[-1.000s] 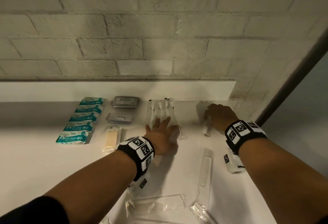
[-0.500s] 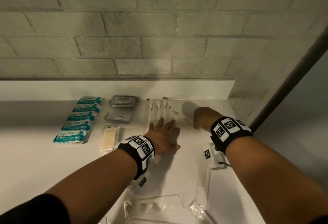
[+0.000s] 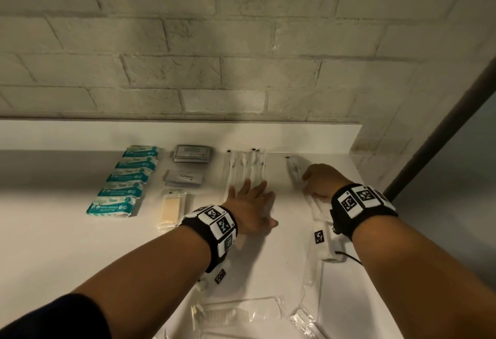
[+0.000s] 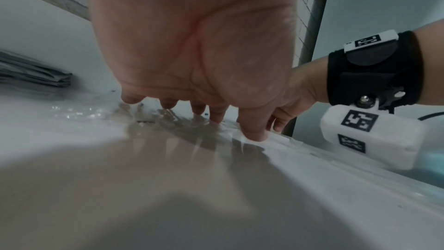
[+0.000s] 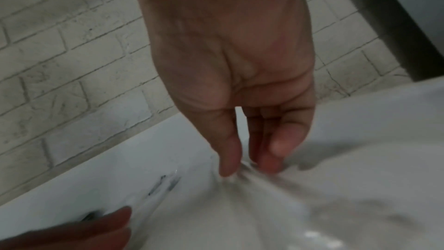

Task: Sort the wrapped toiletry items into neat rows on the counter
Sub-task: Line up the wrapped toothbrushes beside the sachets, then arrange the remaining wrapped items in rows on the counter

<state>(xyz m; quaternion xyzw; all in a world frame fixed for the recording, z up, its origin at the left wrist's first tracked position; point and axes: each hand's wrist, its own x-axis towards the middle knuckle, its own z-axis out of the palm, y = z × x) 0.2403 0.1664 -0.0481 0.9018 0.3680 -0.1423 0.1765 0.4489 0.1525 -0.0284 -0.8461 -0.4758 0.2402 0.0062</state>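
Note:
Several wrapped white toothbrushes [image 3: 245,168] lie side by side against the back of the white counter [image 3: 67,244]. My left hand [image 3: 249,204] rests flat on their near ends, fingers straight and spread; the left wrist view shows the fingertips [image 4: 254,134] pressing on the clear wrappers. To the right, my right hand [image 3: 319,181] pinches one more wrapped toothbrush [image 3: 294,168], which lies at an angle with its head toward the wall. In the right wrist view, thumb and fingers pinch its clear wrapper [image 5: 264,183].
A row of teal wipe packs [image 3: 126,180] lies at the left, then grey sachets [image 3: 192,153], more sachets [image 3: 183,177] and a yellow wrapped bar [image 3: 171,208]. Wrapped combs [image 3: 239,314] lie near me. The counter ends at the right by a dark post [image 3: 429,145].
My right hand has come left from the back right corner, bringing the wrapped toothbrush closer to the row. The left hand has stayed flat on the row.

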